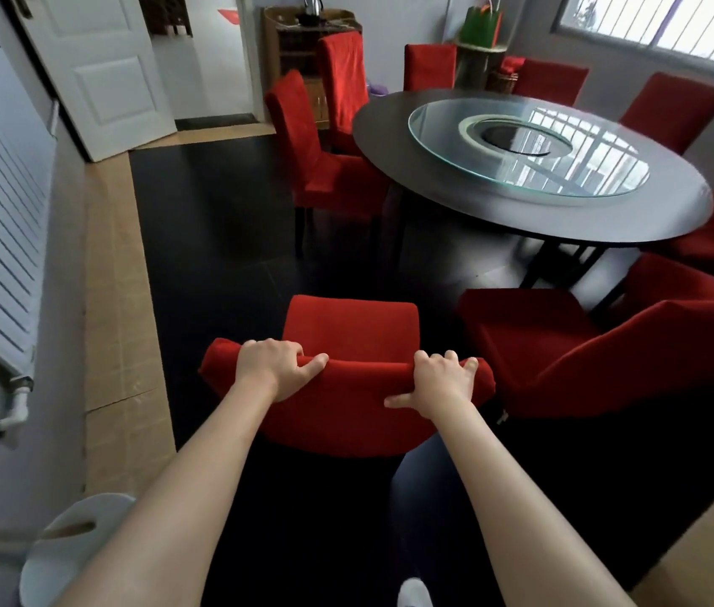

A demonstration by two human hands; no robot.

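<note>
Both hands clamped on chair (346, 414) backrest top edge, lower centre of frame: left hand (274, 365) near its left end, right hand (438, 383) near its right. Seat extends up-frame, away from both.

A single wide-angle view from head height, facing forward and tilted down. The red chair (346, 414) sits close at 6 o'clock; the round table (390, 138) lies farther off, toward 2 o'clock.

Round dark table (456, 186), black floor (215, 221), barred window (670, 28).
</note>
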